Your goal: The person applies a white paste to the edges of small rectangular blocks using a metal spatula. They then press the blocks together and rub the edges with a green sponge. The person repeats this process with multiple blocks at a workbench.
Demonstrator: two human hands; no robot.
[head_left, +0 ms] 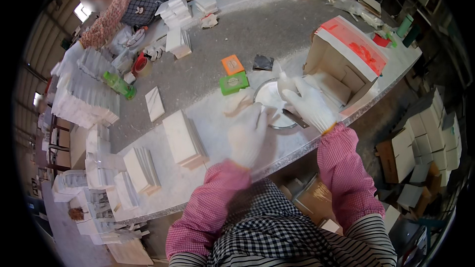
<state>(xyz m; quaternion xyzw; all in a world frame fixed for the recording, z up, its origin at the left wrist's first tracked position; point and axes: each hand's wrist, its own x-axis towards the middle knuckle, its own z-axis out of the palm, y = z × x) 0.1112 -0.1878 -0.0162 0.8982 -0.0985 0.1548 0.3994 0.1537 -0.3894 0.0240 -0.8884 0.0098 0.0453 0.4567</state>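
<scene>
My right hand [310, 105], in a white glove, is over the right side of a metal bowl [257, 92] holding white material. Its fingers close around a pale, pointed thing [285, 84] whose kind I cannot make out. Below that hand, a dark-bladed scraper [295, 118] rests across the bowl's near rim. My left hand [247, 136], also gloved, is just left of the bowl; motion smears its fingers, so its grip is unclear. A crumpled off-white cloth [236, 103] lies beyond it. Green [234, 83] and orange [232, 64] small boxes sit behind the bowl.
An open carton [341, 57] stands right of the bowl. Stacked white tiles [184, 138] line the table's left side, with a single tile [154, 104] and a green bottle [119, 85] beyond. A co-worker [123, 10] leans over tiles at the far left.
</scene>
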